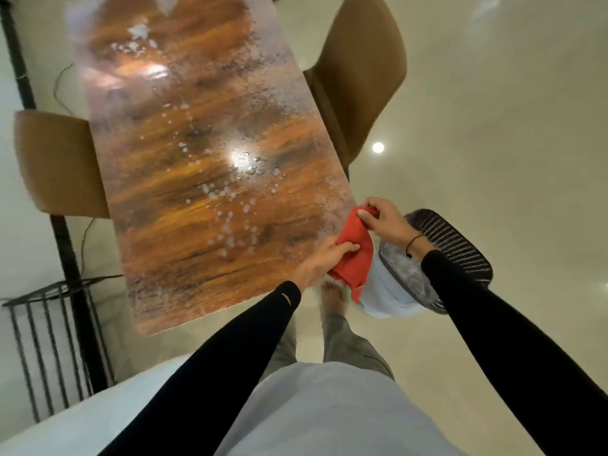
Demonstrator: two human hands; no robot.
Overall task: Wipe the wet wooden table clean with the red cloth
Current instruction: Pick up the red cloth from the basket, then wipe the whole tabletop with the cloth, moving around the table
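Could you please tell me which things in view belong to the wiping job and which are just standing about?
Belong to the job:
red cloth, held by left hand and right hand
wet brown wooden table

Standing about:
two tan upholstered chairs
black perforated chair
black metal rack

A long wooden counter (184, 192) with strong orange-brown grain is seen from above, its glossy top covered in water. White droplets and foamy beads (227, 209) are scattered in a line down its middle, and finer spray is spread toward its right edge. Bright light reflections are shown near the counter's centre.
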